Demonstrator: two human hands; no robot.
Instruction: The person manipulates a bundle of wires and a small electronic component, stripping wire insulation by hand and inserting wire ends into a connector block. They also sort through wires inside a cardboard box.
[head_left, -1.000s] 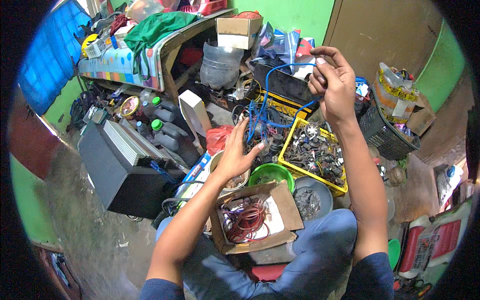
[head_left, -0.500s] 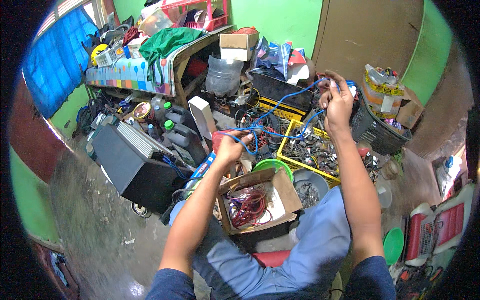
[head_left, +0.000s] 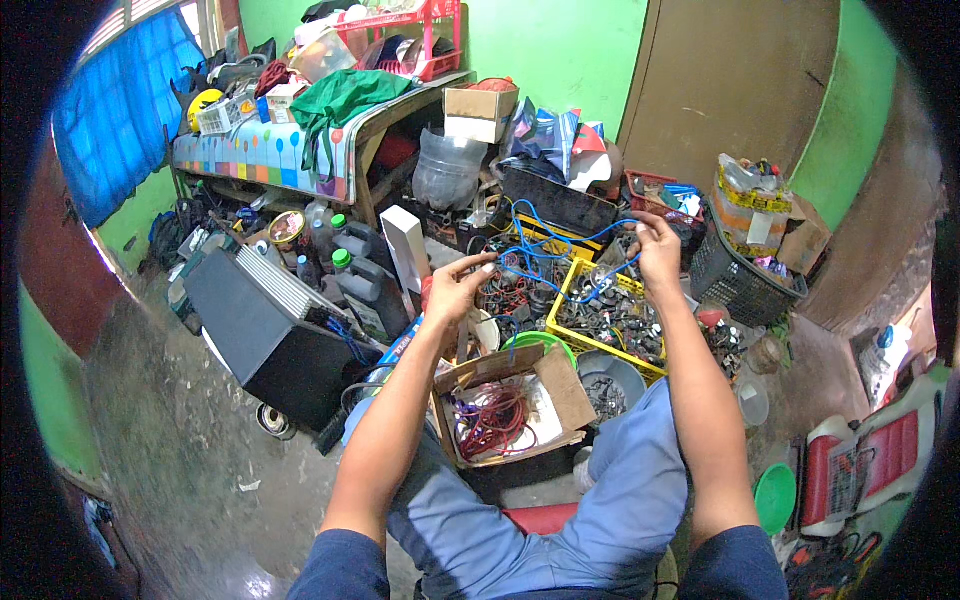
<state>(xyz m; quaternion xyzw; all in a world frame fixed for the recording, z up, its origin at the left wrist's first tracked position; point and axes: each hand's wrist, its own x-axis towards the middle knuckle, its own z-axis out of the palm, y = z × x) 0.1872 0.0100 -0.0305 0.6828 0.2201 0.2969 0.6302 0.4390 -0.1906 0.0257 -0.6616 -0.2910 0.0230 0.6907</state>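
Above yellow crate (head_left: 606,349), blue wire (head_left: 570,240) looped between right hand (head_left: 657,258), pinching it, and left hand (head_left: 452,290), loosely spread, grip unclear — both closer together than before — cardboard box (head_left: 565,388) below, partly hiding green basin (head_left: 547,340)

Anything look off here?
Mostly tangles: the blue cable hangs in an untidy snarl between the left hand and right hand, and red wires lie jumbled in the cardboard box. Farther back, the clear jug looks cut open, though I can't be certain.
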